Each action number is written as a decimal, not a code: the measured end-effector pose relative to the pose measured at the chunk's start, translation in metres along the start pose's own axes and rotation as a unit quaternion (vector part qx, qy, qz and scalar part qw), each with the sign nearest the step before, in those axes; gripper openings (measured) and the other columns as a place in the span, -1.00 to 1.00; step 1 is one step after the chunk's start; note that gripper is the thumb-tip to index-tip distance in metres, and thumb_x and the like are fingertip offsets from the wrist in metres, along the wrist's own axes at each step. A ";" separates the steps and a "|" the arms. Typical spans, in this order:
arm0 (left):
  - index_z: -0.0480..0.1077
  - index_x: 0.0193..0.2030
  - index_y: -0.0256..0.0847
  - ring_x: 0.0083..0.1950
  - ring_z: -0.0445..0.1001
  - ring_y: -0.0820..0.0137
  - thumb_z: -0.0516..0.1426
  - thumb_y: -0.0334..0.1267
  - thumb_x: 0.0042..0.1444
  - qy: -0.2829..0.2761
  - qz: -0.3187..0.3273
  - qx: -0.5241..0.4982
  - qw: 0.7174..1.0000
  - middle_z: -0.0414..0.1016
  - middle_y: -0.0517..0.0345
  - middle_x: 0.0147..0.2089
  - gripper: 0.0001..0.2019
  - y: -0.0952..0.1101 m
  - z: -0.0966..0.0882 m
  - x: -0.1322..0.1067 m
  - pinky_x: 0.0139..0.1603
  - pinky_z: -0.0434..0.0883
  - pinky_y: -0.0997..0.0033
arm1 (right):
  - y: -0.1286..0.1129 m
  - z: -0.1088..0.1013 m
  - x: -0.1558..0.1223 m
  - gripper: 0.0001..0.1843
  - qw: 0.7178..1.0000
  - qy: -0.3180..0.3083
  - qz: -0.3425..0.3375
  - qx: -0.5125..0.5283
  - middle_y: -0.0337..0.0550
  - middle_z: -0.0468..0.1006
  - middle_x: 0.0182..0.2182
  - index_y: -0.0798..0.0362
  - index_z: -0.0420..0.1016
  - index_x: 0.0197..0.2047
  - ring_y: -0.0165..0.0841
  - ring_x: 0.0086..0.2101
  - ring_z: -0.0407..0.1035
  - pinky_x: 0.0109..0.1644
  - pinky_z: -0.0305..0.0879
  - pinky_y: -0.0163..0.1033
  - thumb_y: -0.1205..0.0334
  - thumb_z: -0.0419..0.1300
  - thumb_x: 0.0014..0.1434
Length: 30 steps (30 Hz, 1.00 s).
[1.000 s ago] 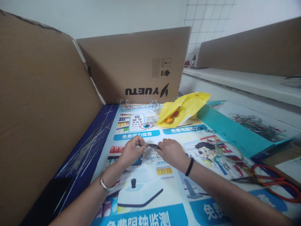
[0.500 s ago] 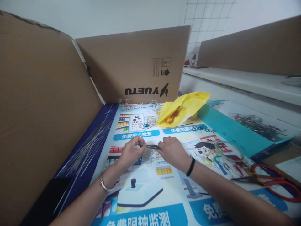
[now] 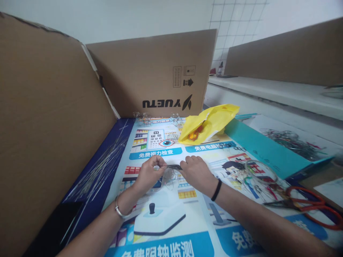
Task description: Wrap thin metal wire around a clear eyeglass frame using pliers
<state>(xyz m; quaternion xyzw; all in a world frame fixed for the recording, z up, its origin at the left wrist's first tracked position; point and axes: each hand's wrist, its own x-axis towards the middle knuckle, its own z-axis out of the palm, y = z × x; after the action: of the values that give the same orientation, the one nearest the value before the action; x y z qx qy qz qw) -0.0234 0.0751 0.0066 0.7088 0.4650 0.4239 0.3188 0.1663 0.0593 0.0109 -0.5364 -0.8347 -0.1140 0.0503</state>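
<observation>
Over the middle of the printed sheet, my right hand is closed around dark pliers, whose slim jaws point left. My left hand pinches at the jaw tips, thumb against forefinger. Between its fingertips is what looks like the end of a thin wire, which loops below the pliers; the very tip is too small to make out. The fingers of my right hand cover the plier handles.
Straight wires lie along the left edge. Behind are a yellow bag and wire clusters. To the right are red-handled scissors, a wire coil and a teal box with tangled wire pieces. Cardboard panels stand left and behind.
The pliers' jaws look slightly turned at my left fingertips, with a small shift of my right wrist. Both hands stay in nearly the same place.
</observation>
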 end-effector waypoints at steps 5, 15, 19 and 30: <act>0.28 -0.44 -0.23 -0.37 0.36 0.48 0.08 -0.41 -0.08 -0.003 -0.004 0.001 1.000 0.37 0.23 -0.44 -0.96 0.000 0.000 -0.001 -0.31 0.31 0.49 | 0.000 0.002 0.000 -0.82 1.000 0.005 -0.003 0.002 -0.04 0.43 -0.39 0.09 0.39 -0.33 -0.22 -0.33 0.29 -0.32 0.02 -0.19 0.17 0.06 0.14; 0.30 -0.43 -0.23 -0.38 0.35 0.48 0.08 -0.41 -0.08 -0.010 0.005 -0.003 1.000 0.37 0.22 -0.44 -0.96 -0.004 -0.001 -0.001 -0.32 0.31 0.48 | -0.002 0.006 0.001 -0.83 0.999 -0.031 -0.007 0.007 -0.02 0.43 -0.36 0.11 0.36 -0.30 -0.24 -0.33 0.30 -0.32 0.06 -0.21 0.21 0.02 0.15; 0.31 -0.43 -0.23 -0.38 0.35 0.48 0.08 -0.41 -0.08 -0.012 0.001 0.002 1.000 0.37 0.22 -0.44 -0.96 -0.002 -0.001 -0.002 -0.32 0.31 0.48 | -0.002 0.006 0.001 -0.84 0.999 -0.039 -0.015 0.005 -0.01 0.44 -0.37 0.11 0.36 -0.30 -0.24 -0.33 0.31 -0.32 0.07 -0.21 0.25 0.00 0.15; 0.26 -0.40 -0.24 -0.36 0.37 0.47 0.14 -0.37 -0.07 -0.049 -0.048 -0.097 0.993 0.40 0.19 -0.41 -0.90 -0.003 -0.002 0.002 -0.33 0.32 0.48 | 0.002 -0.001 0.001 -0.75 0.998 -0.038 0.009 0.057 -0.08 0.45 -0.36 0.08 0.37 -0.28 -0.28 -0.32 0.32 -0.30 0.10 -0.26 0.10 -0.02 0.19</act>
<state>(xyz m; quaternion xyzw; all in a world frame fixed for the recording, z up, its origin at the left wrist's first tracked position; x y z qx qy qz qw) -0.0261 0.0783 0.0053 0.6717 0.4388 0.4159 0.4281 0.1671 0.0609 0.0124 -0.5443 -0.8361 -0.0456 0.0505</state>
